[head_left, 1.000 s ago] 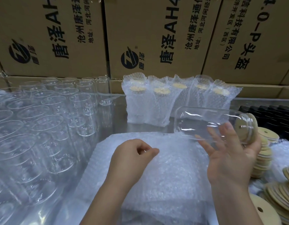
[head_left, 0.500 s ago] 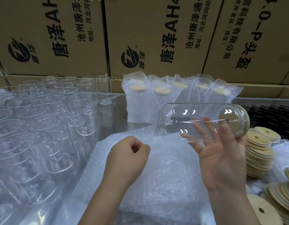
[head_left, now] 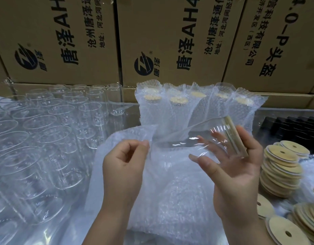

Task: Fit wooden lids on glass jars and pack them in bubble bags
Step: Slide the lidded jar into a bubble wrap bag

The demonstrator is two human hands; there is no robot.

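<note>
Cardboard boxes (head_left: 170, 32) "唐泽 AH", L grip (head_left: 124, 161) pinches bubble bag (head_left: 170, 191), R grip (head_left: 237, 174) holds lidded jar (head_left: 196, 138)

Soft, even light falls from overhead, and shadows are faint and soft-edged. Small white glints streak the clear glass jar with a wooden lid (head_left: 181, 141) and the rims of the empty clear glass jars (head_left: 46, 131) at left. Motion blur smears the right hand (head_left: 239, 183) and that lidded jar. The pile of white bubble-wrap bags (head_left: 170, 200) looks pale and washed out. Wide-angle distortion tilts the brown cardboard boxes with black print (head_left: 68, 41) near the frame edges.
</note>
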